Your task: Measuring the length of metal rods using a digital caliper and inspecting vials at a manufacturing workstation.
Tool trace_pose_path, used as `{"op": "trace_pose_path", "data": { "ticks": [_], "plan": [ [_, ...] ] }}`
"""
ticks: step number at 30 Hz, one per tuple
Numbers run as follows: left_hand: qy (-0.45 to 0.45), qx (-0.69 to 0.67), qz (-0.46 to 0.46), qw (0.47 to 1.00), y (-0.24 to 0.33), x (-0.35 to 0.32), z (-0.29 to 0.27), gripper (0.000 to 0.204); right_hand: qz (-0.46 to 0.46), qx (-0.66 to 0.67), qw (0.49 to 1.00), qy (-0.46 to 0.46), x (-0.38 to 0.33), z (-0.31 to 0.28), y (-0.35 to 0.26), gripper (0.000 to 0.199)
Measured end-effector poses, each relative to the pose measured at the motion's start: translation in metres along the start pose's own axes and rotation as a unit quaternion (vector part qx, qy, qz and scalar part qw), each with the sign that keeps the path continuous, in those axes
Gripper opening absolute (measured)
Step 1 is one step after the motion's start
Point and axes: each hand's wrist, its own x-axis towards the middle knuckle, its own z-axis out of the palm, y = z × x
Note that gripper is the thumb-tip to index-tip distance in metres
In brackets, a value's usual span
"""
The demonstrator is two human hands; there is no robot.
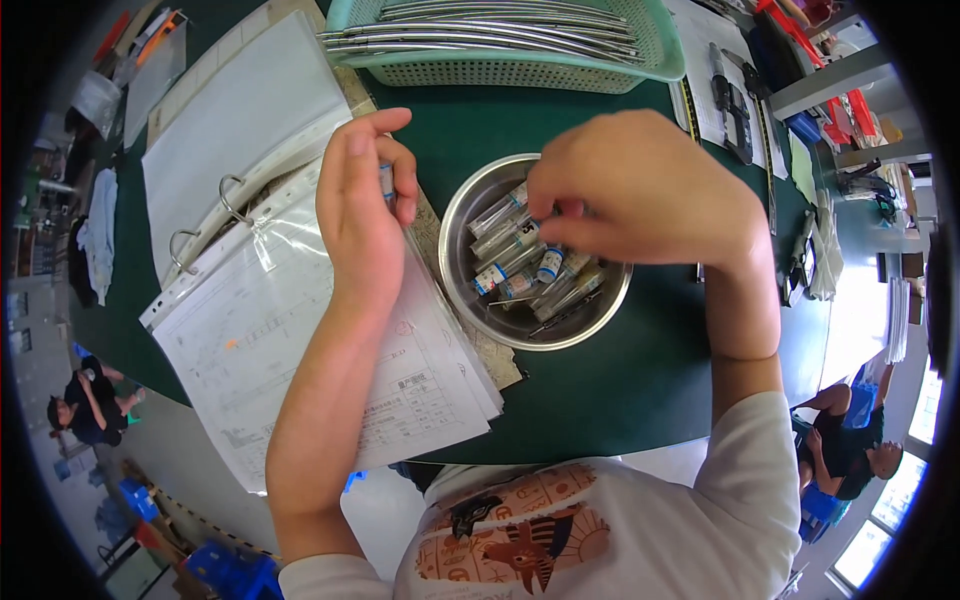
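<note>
My left hand is raised over the ring binder, its fingers curled round a small clear tube with a blue-and-white label. Only a short piece of that tube shows between the fingers. Over the right half of a round steel bowl hovers my right hand, bent downward with thumb and fingers drawn together. Whatever those fingertips pinch is too hidden to make out. Several clear labelled tubes lie jumbled in the bowl, some with blue-and-white ends. A thin metal pin lies among them.
An open ring binder with printed sheets covers the left of the green table. A pale green basket of long metal rods stands beyond the bowl. Calipers lie at the far right. Two people sit farther off, one each side.
</note>
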Motion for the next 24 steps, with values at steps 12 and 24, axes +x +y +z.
{"op": "trace_pose_path", "data": {
  "ticks": [12, 24],
  "plan": [
    [-0.037, -0.047, -0.012, 0.998, 0.0, 0.002, -0.005, 0.028, 0.009, -0.073, 0.993, -0.097, 0.002, 0.014, -0.008, 0.015],
    [-0.041, -0.059, -0.002, 0.997, -0.001, 0.003, -0.004, 0.023, -0.044, 0.036, 0.996, -0.068, 0.009, 0.01, 0.002, 0.012]
  ]
}}
